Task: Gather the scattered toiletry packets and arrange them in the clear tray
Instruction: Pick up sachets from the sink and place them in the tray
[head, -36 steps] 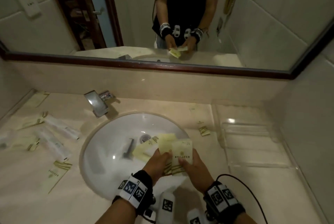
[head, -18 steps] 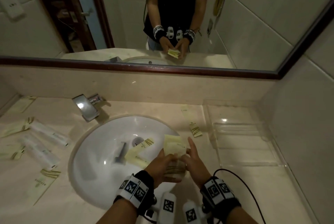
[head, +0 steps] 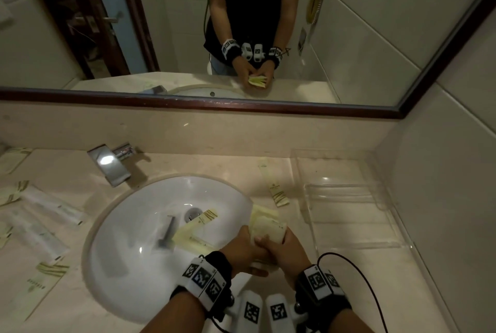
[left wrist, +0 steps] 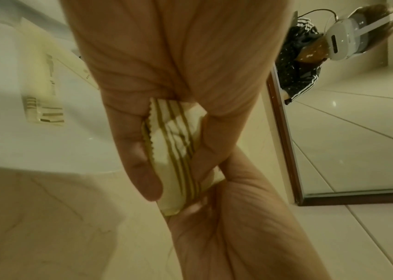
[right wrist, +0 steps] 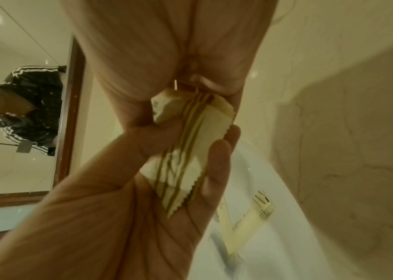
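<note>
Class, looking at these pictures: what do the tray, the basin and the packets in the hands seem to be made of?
Tray: clear, glossy, probably acrylic; the counter shows through it.
Basin: white, glazed, likely ceramic; it carries bright highlights.
Packets: pale yellow, matte, paper or thin film, with zigzag-cut edges and stripes. Left hand and right hand both hold them.

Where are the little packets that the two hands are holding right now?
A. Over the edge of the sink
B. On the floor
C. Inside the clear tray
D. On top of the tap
A: both the left hand and right hand grip the packets above the sink rim, short of the clear tray.
</note>
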